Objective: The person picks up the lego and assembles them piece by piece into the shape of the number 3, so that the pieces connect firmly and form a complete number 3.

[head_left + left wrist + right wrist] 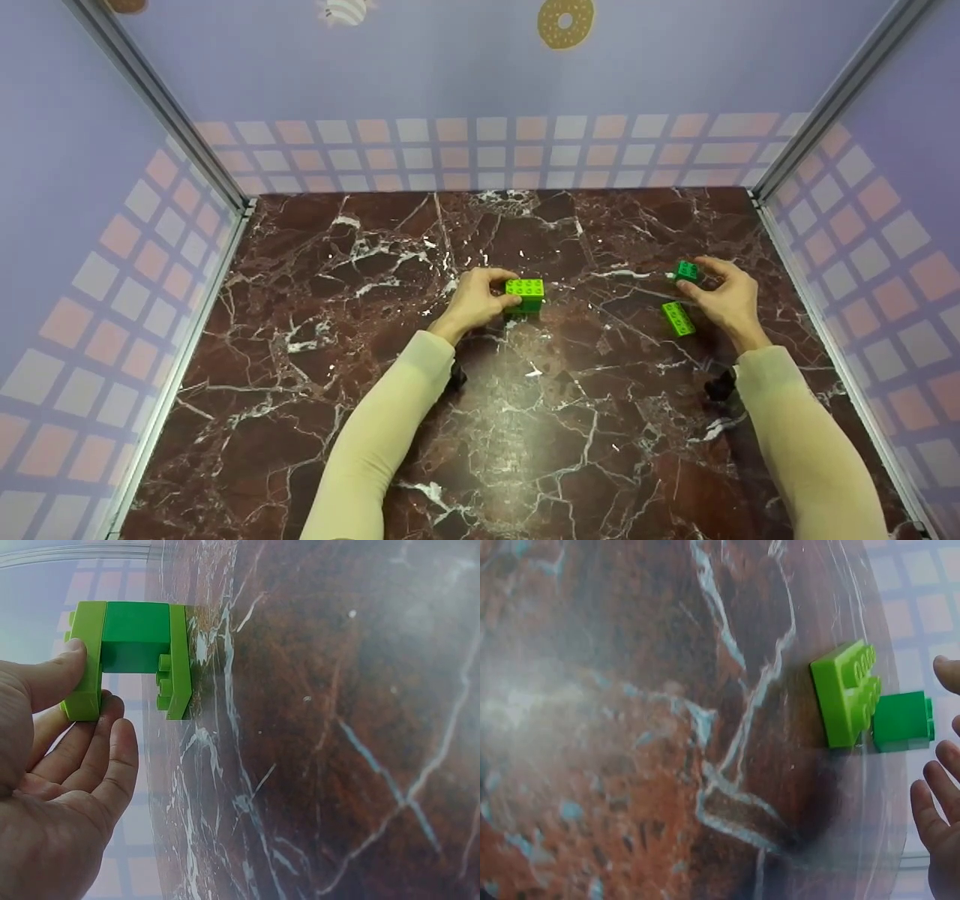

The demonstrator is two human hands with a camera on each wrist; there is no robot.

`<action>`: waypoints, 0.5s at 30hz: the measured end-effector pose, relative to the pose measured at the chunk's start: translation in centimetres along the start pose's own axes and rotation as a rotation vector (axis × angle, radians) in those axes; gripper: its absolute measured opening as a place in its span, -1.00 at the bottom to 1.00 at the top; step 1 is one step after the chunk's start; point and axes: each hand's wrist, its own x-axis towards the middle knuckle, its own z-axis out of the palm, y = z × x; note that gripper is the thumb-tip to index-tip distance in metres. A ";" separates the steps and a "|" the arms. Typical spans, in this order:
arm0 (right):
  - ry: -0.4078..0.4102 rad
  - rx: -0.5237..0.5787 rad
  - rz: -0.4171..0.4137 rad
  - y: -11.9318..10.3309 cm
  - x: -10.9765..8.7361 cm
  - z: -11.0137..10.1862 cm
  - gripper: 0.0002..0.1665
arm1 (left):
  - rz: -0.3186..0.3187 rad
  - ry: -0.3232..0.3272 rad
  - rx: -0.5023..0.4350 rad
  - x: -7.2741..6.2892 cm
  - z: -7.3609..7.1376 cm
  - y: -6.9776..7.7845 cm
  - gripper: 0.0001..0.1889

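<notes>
In the head view, my left hand (478, 296) pinches the light green upper brick (524, 287) of a small toy-brick stack. The left wrist view shows a dark green brick (136, 634) sandwiched between that top piece and a light green bottom brick (178, 664) on the table. My right hand (726, 296) hovers with thumb and fingers spread about a small dark green brick (686, 271). A gap between those fingers and that brick (901, 721) appears in the right wrist view. Closer to me lies a loose light green brick (679, 319), studs upward.
The bricks stand on a dark red marbled tabletop (495, 435). Lilac panels with pink and white squares enclose it at the back (450, 75), left and right, with metal rails along the side edges.
</notes>
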 end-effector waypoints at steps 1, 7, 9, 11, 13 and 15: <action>-0.007 0.002 0.014 0.1 0.1 0.0 -0.31 | 0.000 0.000 -0.001 0.0 0.0 0.0 -0.56; -0.057 -0.011 0.076 0.4 0.6 0.1 -0.25 | -0.013 -0.001 0.003 -0.1 -0.1 0.1 -0.55; -0.070 -0.023 0.095 0.4 0.8 0.1 -0.26 | -0.014 -0.002 0.002 -0.1 -0.1 0.1 -0.55; -0.079 -0.031 0.110 0.4 0.9 0.1 -0.27 | -0.013 -0.006 -0.001 -0.1 0.0 0.0 -0.55; -0.085 -0.034 0.118 0.5 1.0 0.1 -0.28 | -0.008 -0.009 -0.007 0.0 0.0 0.0 -0.55; -0.089 -0.033 0.129 0.5 1.1 0.1 -0.29 | -0.002 -0.012 -0.010 0.0 0.0 0.0 -0.55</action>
